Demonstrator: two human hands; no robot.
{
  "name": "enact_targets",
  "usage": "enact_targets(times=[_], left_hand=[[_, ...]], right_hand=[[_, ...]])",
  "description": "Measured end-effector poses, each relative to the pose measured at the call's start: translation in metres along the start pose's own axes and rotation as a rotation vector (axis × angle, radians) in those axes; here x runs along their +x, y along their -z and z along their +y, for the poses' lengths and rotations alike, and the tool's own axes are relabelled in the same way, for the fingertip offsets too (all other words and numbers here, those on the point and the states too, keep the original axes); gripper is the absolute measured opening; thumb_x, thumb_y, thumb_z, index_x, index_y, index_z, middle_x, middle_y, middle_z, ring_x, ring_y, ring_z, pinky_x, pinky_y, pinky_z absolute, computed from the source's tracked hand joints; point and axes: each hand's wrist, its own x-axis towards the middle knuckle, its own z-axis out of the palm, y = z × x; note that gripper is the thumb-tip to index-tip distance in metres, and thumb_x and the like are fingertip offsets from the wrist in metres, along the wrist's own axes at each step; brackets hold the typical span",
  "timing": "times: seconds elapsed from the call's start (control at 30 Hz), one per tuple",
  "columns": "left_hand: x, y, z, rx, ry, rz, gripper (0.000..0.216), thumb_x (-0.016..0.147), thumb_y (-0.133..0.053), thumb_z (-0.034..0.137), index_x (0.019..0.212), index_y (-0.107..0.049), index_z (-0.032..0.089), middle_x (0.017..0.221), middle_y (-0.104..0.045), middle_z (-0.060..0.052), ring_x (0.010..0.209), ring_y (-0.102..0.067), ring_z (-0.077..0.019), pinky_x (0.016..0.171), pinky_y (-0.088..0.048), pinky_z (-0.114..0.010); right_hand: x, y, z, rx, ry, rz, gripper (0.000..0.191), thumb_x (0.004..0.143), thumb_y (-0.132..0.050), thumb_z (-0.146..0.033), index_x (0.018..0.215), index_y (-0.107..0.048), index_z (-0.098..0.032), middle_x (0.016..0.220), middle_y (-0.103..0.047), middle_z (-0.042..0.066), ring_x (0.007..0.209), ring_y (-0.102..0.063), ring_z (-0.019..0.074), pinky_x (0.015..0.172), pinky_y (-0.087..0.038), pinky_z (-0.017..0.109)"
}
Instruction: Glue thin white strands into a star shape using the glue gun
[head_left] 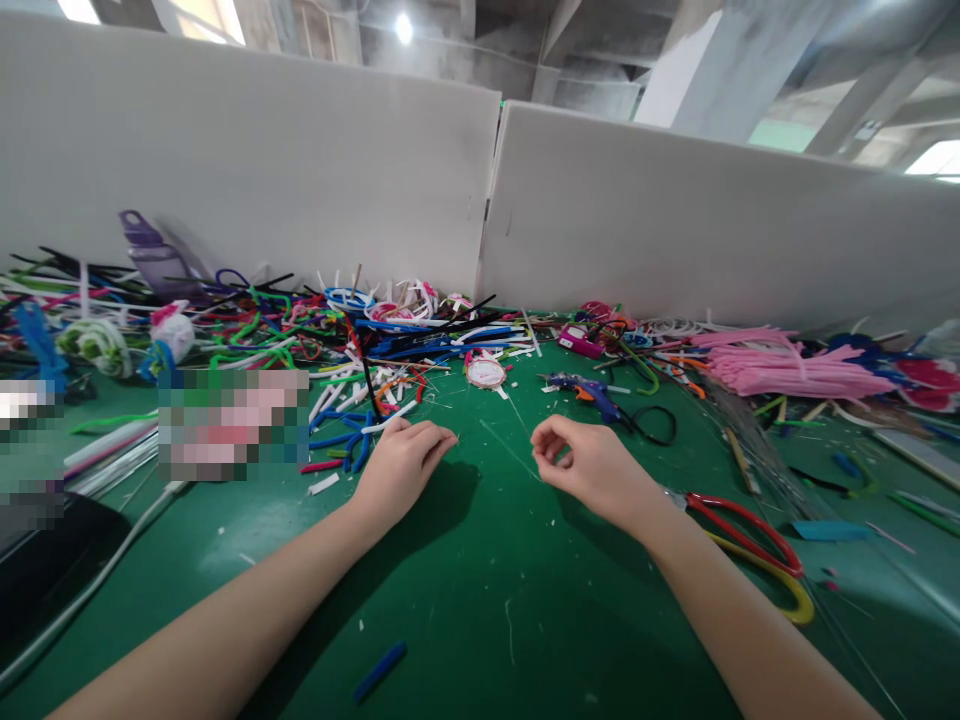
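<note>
Green table point(480, 600) spreads under us, with a heap of pipe cleaners point(315, 340) along the wall and pink ones point(787, 370) at right. Our left hand point(401, 465) rests loosely curled on it; our right hand point(589, 465) pinches a thin wire point(510, 450) between them, pliers point(750, 545) just beside.

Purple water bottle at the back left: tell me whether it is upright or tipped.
Tipped: the purple water bottle leans against the white partition.
</note>
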Motion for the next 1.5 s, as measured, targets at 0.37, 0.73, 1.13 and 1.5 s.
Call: enact_targets(times=[0.37, 0.73, 1.13, 1.5], left_hand=[[-0.001, 0.000, 0.000, 0.019, 0.009, 0.009, 0.020, 0.090, -0.044, 0.028, 0.080, -0.058, 0.019, 0.083, -0.069, 0.000, 0.069, -0.060, -0.0150, 0.067, -0.036, -0.031], [-0.001, -0.001, 0.000, 0.012, 0.009, 0.014, 0.018, 0.090, -0.045, 0.028, 0.080, -0.058, 0.019, 0.084, -0.069, 0.002, 0.069, -0.059, -0.0143, 0.067, -0.036, -0.031], [0.000, -0.002, -0.001, 0.022, 0.001, 0.000, 0.017, 0.090, -0.045, 0.028, 0.083, -0.058, 0.018, 0.083, -0.069, 0.000, 0.069, -0.059, -0.0145, 0.065, -0.037, -0.031], [0.001, -0.003, 0.000, 0.021, -0.006, 0.021, 0.019, 0.090, -0.046, 0.027, 0.078, -0.058, 0.019, 0.085, -0.069, 0.001, 0.070, -0.060, -0.0137, 0.067, -0.036, -0.030]], right_hand=[[0.008, 0.014, -0.012, -0.038, 0.138, 0.390, 0.013, 0.077, -0.053, -0.019, 0.086, -0.061, -0.020, 0.082, -0.066, 0.001, 0.070, -0.062, 0.0120, 0.066, -0.051, 0.026], [0.034, -0.008, -0.025, 0.291, 0.152, 0.542, 0.010, 0.079, -0.055, -0.026, 0.083, -0.060, -0.018, 0.078, -0.066, 0.001, 0.069, -0.062, 0.0116, 0.066, -0.053, 0.026], [0.046, -0.054, -0.021, 0.426, 0.267, 0.423, 0.009, 0.081, -0.053, -0.024, 0.083, -0.061, -0.020, 0.082, -0.067, 0.001, 0.075, -0.064, 0.0128, 0.073, -0.053, 0.027], [0.046, -0.075, 0.009, 0.535, 0.167, 0.206, 0.011, 0.080, -0.054, -0.026, 0.084, -0.061, -0.020, 0.082, -0.067, 0.002, 0.078, -0.063, 0.0137, 0.074, -0.052, 0.028]])
